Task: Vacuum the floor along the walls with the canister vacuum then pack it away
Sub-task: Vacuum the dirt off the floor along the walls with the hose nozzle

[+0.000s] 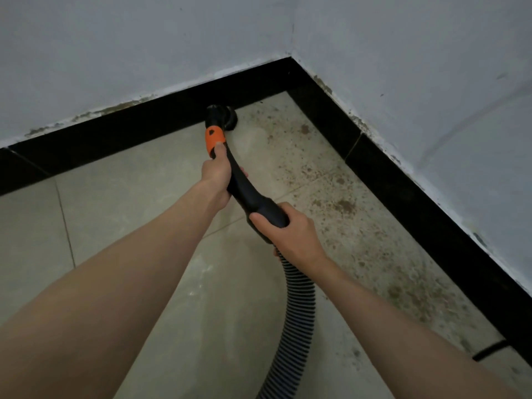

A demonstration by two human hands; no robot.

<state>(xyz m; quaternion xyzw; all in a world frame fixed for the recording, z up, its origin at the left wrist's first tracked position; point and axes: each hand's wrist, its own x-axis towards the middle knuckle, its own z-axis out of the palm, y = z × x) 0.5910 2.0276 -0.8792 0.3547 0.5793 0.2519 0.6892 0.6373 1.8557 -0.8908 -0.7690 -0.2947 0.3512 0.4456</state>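
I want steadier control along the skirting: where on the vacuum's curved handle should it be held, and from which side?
Hold the curved black handle at both ends, coming from above. The left hand grips just below the orange collar, steering the nozzle. The right hand wraps the thick end where the ribbed hose joins.

2 hands (216, 175), 1 hose (296, 300), 1 nozzle (221, 116).

One head-worn wide-angle view looks forward and steeply down along both forearms at the floor (144, 226), facing a near wall corner (290, 57).
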